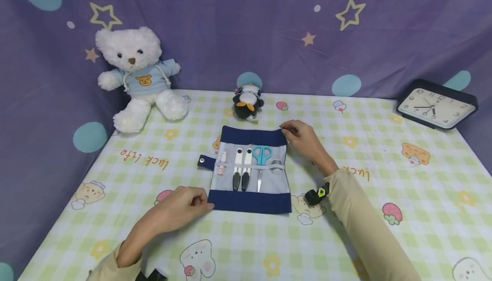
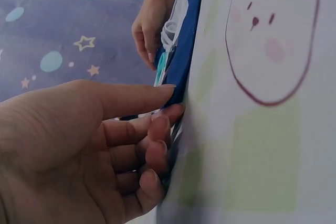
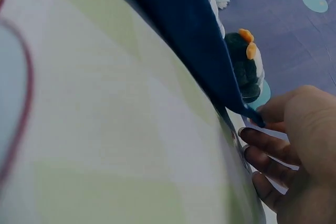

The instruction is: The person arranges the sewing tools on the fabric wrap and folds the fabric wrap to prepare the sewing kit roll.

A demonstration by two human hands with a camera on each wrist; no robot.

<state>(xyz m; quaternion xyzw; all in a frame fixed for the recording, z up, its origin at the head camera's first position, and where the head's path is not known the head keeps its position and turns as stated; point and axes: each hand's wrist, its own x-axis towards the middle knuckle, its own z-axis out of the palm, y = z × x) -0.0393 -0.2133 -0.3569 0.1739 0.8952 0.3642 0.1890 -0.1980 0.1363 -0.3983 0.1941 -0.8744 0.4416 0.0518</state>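
A navy and grey fabric tool roll lies unfolded on the table, its snap strap sticking out to the left. Under its elastic band sit a small pink and white stick, two white tools with black ends, teal-handled scissors and a small greyish round item. My left hand pinches the near left corner between thumb and forefinger; the left wrist view shows the navy edge there. At the far right corner, my right hand pinches the navy fabric, which lifts slightly.
Just behind the roll lies a penguin plush. A white teddy bear in a blue top sits at the back left, and a black-framed clock stands at the back right. A checked cloth covers the table before a purple curtain.
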